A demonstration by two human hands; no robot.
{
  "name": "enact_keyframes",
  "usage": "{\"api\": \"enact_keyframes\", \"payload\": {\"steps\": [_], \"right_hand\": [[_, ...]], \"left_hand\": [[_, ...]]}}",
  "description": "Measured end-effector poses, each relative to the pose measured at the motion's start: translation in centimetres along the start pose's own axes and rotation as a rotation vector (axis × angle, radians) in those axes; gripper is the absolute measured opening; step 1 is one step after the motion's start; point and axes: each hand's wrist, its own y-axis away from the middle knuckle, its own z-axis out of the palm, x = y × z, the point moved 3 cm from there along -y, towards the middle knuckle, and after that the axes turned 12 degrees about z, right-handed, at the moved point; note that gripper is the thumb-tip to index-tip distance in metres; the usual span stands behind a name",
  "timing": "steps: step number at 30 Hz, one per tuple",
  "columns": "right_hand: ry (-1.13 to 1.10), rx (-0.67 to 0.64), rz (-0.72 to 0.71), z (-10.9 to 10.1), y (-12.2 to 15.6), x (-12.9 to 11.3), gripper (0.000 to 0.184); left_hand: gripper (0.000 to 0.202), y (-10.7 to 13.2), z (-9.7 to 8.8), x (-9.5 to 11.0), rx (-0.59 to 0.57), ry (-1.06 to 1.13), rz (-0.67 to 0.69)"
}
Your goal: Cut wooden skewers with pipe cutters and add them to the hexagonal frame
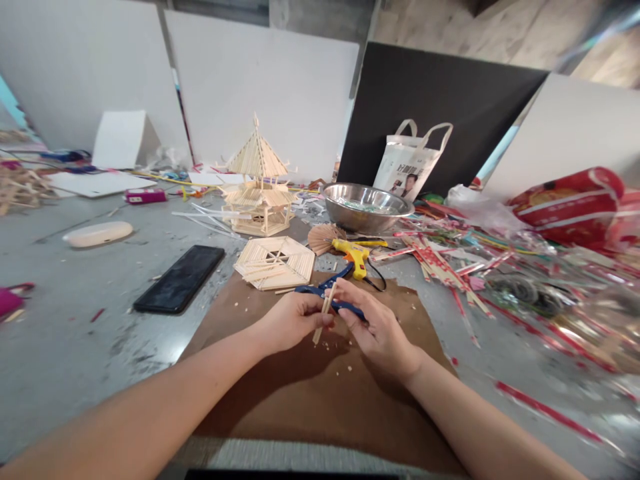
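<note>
Over the brown mat (320, 393), my left hand (290, 323) pinches a few short, thin wooden sticks (324, 315) between thumb and fingers, tilted with their lower ends toward me. The curled fingers of my right hand (375, 327) meet the sticks' upper end, its thumb a little apart. Blue-handled cutters (353, 310) lie just behind and beneath the hands, partly hidden by them. Beyond is a flat hexagonal stick panel (295, 260) with loose sticks on top. A yellow glue gun (356, 257) rests on its side to the panel's right.
A pagoda model (257, 193) made of sticks stands behind the panel, left of a steel bowl (367, 207). On the left lie a black phone (180, 279) and a white oval case (99, 234). Red-and-white wrappers and sticks (443, 263) clutter the right side, near a white bag (407, 163).
</note>
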Motion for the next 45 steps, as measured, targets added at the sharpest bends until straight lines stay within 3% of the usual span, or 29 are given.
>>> {"api": "enact_keyframes", "payload": {"steps": [4,7,13,17,23,28,31,34,39,42,45], "right_hand": [[0.055,0.023,0.041,0.0,-0.1,0.5,0.047],[0.138,0.019,-0.013,0.0,-0.2,0.6,0.043],[0.322,-0.128,-0.158,0.7,0.0,0.1,0.042],[0.373,-0.100,-0.186,0.9,0.1,0.2,0.037],[0.487,0.033,-0.104,0.5,-0.2,0.8,0.033],[0.497,0.038,0.026,0.1,-0.3,1.2,0.024],[0.380,0.026,0.104,-0.1,-0.3,1.0,0.021],[0.120,-0.023,0.201,-0.1,-0.4,1.0,0.019],[-0.193,-0.225,0.370,1.0,-0.5,1.4,0.022],[-0.227,-0.335,0.424,1.7,-0.4,1.5,0.023],[-0.161,-0.343,0.429,1.8,-0.5,1.4,0.025]], "left_hand": [[0.019,-0.1,-0.3,-0.8,0.047,0.157,-0.010],[0.019,-0.1,-0.4,-1.4,0.079,0.212,-0.054],[0.022,0.0,-0.2,-0.8,0.022,0.011,-0.002],[0.025,0.1,-0.2,-0.5,-0.014,-0.073,-0.010],[0.024,0.1,-0.1,-0.4,0.001,0.006,-0.054],[0.023,0.2,0.0,-0.6,0.054,0.099,-0.100],[0.024,0.1,-0.1,-0.6,0.118,0.125,-0.101],[0.025,0.0,-0.4,-0.3,0.168,0.069,-0.021],[0.030,0.1,-0.6,-0.1,0.259,0.035,-0.046],[0.031,0.1,-0.1,-0.2,0.244,0.121,-0.029],[0.030,0.0,0.5,-0.5,0.216,0.190,-0.012]]}}
